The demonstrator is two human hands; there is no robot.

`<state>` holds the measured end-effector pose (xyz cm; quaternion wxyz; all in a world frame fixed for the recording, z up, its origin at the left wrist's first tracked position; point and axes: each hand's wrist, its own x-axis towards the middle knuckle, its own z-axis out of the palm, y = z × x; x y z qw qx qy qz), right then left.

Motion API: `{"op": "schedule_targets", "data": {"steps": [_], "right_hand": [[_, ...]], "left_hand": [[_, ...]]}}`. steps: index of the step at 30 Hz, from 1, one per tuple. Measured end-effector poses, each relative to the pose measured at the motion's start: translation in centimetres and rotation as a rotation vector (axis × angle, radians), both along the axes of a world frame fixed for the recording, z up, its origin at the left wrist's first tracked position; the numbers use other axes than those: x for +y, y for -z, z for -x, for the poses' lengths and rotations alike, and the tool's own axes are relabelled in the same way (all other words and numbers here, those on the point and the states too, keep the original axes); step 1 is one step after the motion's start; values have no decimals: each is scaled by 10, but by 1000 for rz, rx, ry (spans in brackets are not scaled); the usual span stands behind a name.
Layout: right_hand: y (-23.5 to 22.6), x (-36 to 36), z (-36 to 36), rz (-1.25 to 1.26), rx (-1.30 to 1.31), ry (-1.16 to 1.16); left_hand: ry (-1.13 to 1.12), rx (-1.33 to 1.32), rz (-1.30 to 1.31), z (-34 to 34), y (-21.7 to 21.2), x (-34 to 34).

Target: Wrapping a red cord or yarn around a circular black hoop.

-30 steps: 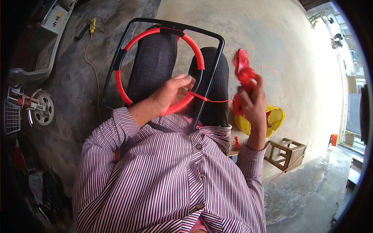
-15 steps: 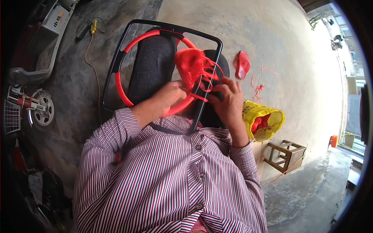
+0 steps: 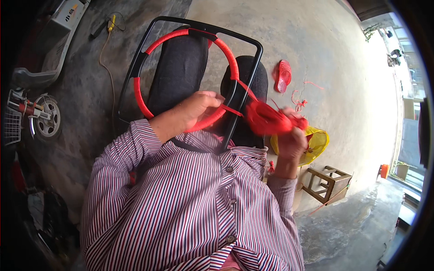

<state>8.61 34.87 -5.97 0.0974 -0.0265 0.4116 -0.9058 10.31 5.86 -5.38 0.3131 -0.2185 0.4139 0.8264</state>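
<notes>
A black rounded-rectangle frame (image 3: 135,67) lies across my knees, and a ring inside it (image 3: 156,44) is wrapped in red cord. My left hand (image 3: 196,108) grips the ring's near edge where the wrapping ends. My right hand (image 3: 291,140) is to the right of the frame and holds a bundle of red cord (image 3: 266,119). A taut strand (image 3: 231,109) runs from the bundle to the ring by my left hand.
A red sandal (image 3: 282,76) and loose red cord scraps (image 3: 298,101) lie on the concrete floor. A yellow bag (image 3: 316,142) and a small wooden stool (image 3: 327,180) stand at my right. A wheeled cart (image 3: 43,119), a cable (image 3: 106,67) and a grey machine (image 3: 54,36) are at the left.
My right hand has swung the red cord bundle from over the frame out to the right side, after first bringing it in from the right. My left hand stays on the ring.
</notes>
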Motion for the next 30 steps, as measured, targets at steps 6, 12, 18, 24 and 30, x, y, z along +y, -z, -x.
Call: {"op": "schedule_targets", "data": {"steps": [6,12,18,24,30], "right_hand": [[-18,104,-14,243,373,-159],[-52,18,-16,-52,-209,93],[-18,-59,-13,-824,86,-282],[-33,-37,-12,-574,-109,-157],[-31,-1,-9,-593,-230,-174]], "left_hand": [[-70,47,-25,3,-24,8],[24,248,60,-1,-12,5],[80,299,91,-7,5,1],[89,202,130,-6,10,0],[62,208,43,-5,10,-4]]}}
